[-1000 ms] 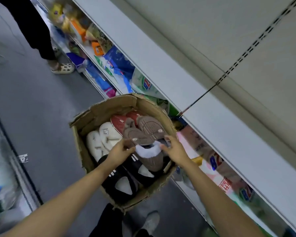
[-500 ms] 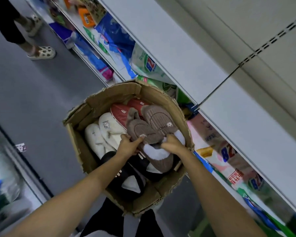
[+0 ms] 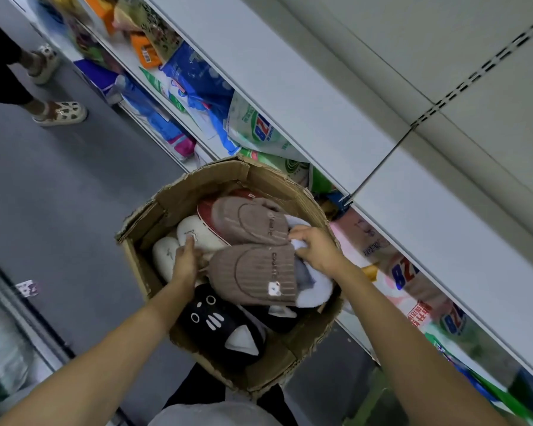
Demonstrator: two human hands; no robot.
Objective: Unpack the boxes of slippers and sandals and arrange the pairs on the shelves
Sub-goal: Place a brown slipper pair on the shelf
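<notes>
Lifting clear of the cardboard box (image 3: 197, 192) now — your brown slippers (image 3: 253, 272) have risen from among the others and turned uppers-up since a second ago, so the pair is coming out for the shelf (image 3: 290, 96). They sit side by side at the box's shelf-side edge, long axes running toward you, toes nearest. Your right hand (image 3: 313, 249) pinches their white lining; your left hand (image 3: 185, 259) presses the toe side — its closure hidden.

Ribbed brown slippers (image 3: 253, 275), black cat-face slipper (image 3: 219, 325), cream slippers (image 3: 194, 233).
</notes>
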